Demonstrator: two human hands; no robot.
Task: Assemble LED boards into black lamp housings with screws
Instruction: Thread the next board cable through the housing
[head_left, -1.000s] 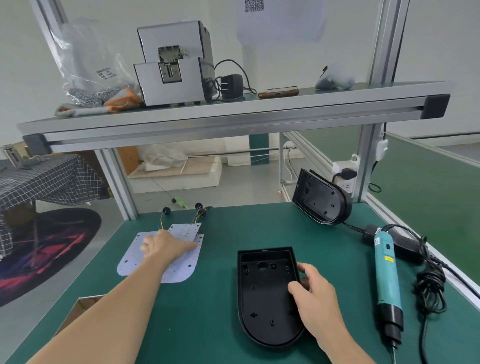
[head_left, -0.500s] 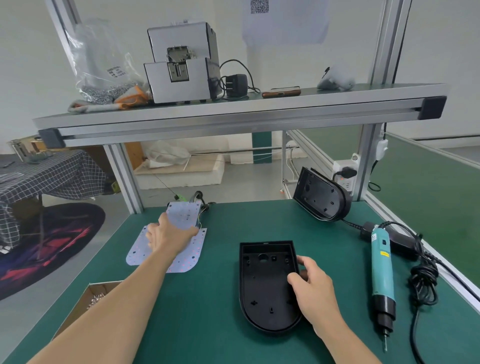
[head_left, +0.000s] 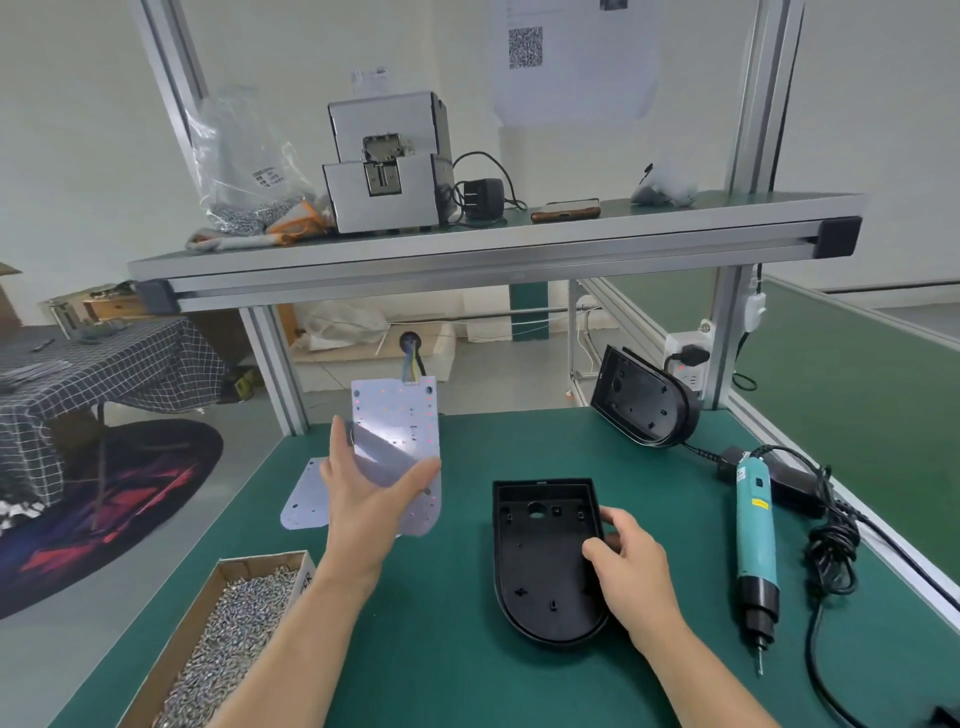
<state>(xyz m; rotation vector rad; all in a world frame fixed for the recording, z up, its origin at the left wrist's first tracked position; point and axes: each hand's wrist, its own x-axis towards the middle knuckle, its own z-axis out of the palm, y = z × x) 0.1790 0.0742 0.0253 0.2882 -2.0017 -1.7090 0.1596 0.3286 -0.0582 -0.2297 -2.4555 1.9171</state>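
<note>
My left hand (head_left: 371, 499) holds a white LED board (head_left: 397, 431) upright above the green mat, thumb on its front face and fingers behind it; short wires with a black grommet (head_left: 410, 343) stick up from its top edge. A second LED board (head_left: 304, 501) lies flat on the mat behind that hand. An empty black lamp housing (head_left: 545, 561) lies open side up in the middle of the mat. My right hand (head_left: 631, 566) grips its right rim, thumb inside and fingers round the outer wall.
A cardboard box of screws (head_left: 228, 644) sits at the front left. A teal electric screwdriver (head_left: 756, 540) with its black cable lies at the right. Another black housing (head_left: 641, 402) leans against the right post by a power socket. An overhead shelf (head_left: 493, 249) carries a screw feeder.
My left hand has lifted one LED board off the stack and raised it upright, toward the middle. My right hand has stayed on the housing's right rim. The camera has tilted down, showing the screw box.
</note>
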